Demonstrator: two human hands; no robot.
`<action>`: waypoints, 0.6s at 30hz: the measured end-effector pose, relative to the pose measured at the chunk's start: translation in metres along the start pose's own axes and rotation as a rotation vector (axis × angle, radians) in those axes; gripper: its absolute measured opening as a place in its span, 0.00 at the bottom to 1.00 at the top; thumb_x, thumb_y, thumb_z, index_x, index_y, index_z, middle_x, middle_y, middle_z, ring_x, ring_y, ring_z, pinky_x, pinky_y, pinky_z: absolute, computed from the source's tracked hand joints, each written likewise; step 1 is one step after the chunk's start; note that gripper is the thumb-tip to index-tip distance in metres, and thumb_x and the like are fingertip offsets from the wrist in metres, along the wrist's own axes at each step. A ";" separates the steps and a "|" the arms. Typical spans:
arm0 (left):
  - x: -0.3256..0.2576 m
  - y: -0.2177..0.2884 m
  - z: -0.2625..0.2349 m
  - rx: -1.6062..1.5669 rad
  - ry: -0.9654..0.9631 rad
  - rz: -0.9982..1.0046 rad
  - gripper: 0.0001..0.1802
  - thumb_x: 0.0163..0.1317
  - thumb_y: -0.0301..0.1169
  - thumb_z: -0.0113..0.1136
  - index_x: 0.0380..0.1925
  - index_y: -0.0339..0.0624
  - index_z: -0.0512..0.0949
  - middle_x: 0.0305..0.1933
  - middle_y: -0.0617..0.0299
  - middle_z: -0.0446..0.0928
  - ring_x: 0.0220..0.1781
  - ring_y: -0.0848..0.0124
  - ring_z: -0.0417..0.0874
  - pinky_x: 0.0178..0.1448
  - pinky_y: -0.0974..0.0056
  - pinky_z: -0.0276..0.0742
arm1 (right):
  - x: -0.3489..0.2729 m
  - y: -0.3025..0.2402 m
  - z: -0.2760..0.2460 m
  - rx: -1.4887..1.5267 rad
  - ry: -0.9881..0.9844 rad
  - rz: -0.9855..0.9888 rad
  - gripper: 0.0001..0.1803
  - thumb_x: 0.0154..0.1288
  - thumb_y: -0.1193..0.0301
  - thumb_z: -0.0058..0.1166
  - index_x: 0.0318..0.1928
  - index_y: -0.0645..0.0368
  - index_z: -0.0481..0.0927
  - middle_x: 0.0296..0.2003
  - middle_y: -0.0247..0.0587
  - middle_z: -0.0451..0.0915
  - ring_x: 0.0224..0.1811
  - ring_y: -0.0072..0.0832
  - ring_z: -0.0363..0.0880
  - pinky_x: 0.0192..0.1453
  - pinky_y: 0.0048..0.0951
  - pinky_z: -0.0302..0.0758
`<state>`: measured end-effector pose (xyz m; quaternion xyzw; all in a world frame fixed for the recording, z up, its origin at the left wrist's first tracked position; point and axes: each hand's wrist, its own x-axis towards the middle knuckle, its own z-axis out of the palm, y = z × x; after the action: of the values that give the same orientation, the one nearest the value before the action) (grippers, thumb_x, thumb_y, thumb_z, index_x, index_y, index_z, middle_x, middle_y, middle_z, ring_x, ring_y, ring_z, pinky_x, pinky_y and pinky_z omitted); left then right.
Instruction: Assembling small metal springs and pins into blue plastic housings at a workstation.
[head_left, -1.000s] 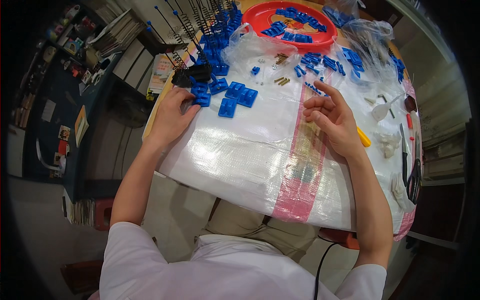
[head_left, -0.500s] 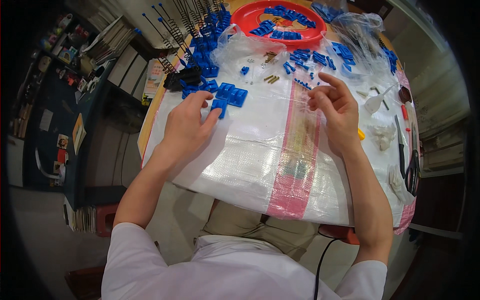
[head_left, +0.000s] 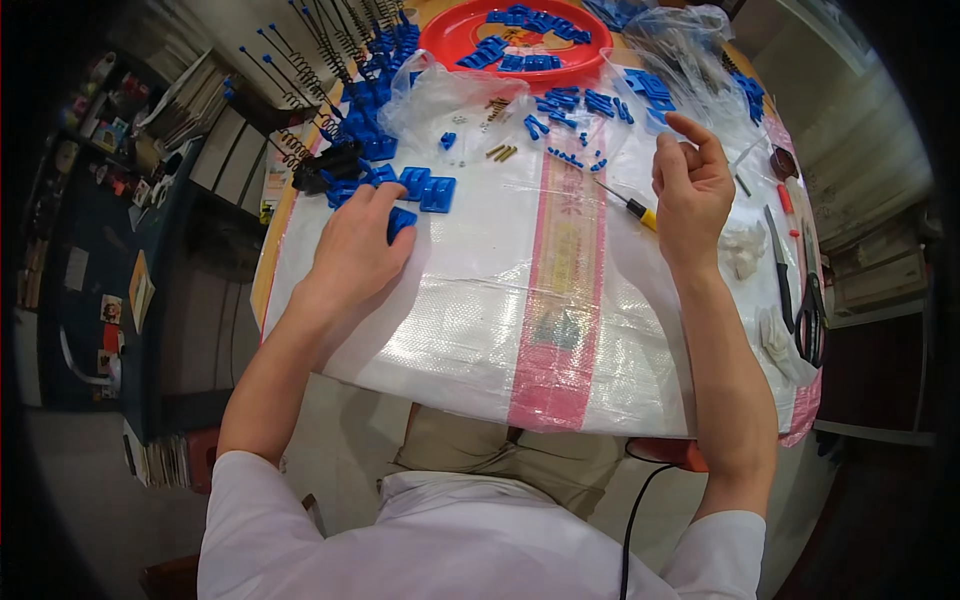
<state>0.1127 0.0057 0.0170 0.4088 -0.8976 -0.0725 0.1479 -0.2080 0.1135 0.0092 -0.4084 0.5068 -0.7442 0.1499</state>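
My left hand [head_left: 352,240] is closed on a blue plastic plate [head_left: 400,222] at the left of the table, its thumb on the near side and its fingers partly hiding the piece. Just beyond lie more blue plates [head_left: 437,194] with raised slots. Over the right side of the table I hold up my right hand [head_left: 692,205], index finger stretched upward, thumb apart from it and the other fingers curled; nothing shows in it. Beside that wrist lies a yellow-and-black screwdriver [head_left: 643,213]. Tiny blue pieces [head_left: 566,158] and brass screws [head_left: 502,153] lie between the hands, farther off.
Blue stands with tall black springs [head_left: 330,60] crowd the far left. A red tray [head_left: 437,50] of blue parts sits at the back, near clear plastic bags [head_left: 465,100]. A knife [head_left: 782,275], scissors [head_left: 810,315] and crumpled tissue [head_left: 742,250] lie along the right edge.
My right hand has risen and moved slightly right, uncovering the screwdriver. My left hand keeps the blue plate, now more covered by its fingers. The whole view has shifted a little.
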 end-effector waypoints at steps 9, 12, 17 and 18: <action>0.002 0.042 0.004 -0.159 -0.027 0.184 0.19 0.53 0.26 0.61 0.48 0.36 0.77 0.40 0.50 0.78 0.45 0.53 0.82 0.52 0.55 0.78 | 0.005 -0.001 -0.005 -0.113 0.067 -0.073 0.06 0.71 0.74 0.59 0.42 0.63 0.84 0.18 0.18 0.70 0.19 0.06 0.58 0.22 0.17 0.52; 0.017 0.066 0.013 -0.225 0.010 0.303 0.20 0.54 0.27 0.62 0.49 0.35 0.77 0.41 0.52 0.79 0.43 0.58 0.83 0.49 0.57 0.80 | 0.001 0.003 -0.006 -0.279 0.004 -0.126 0.04 0.68 0.73 0.60 0.41 0.60 0.85 0.17 0.20 0.71 0.19 0.07 0.62 0.22 0.18 0.57; 0.068 0.089 0.025 -0.748 -0.264 0.132 0.23 0.61 0.29 0.64 0.56 0.33 0.76 0.46 0.57 0.79 0.42 0.75 0.80 0.41 0.69 0.80 | -0.009 -0.002 0.002 -0.488 -0.181 -0.199 0.03 0.64 0.74 0.61 0.36 0.60 0.82 0.12 0.31 0.71 0.14 0.13 0.65 0.20 0.24 0.60; 0.075 0.089 0.033 -0.860 -0.285 0.131 0.23 0.62 0.29 0.64 0.56 0.32 0.76 0.47 0.57 0.78 0.43 0.75 0.80 0.41 0.69 0.80 | -0.010 -0.001 0.001 -0.504 -0.204 -0.202 0.03 0.64 0.74 0.61 0.36 0.60 0.82 0.12 0.31 0.71 0.14 0.14 0.65 0.20 0.24 0.60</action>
<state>-0.0082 0.0082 0.0235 0.2385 -0.8213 -0.4847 0.1834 -0.2011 0.1197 0.0056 -0.5538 0.6150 -0.5611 0.0190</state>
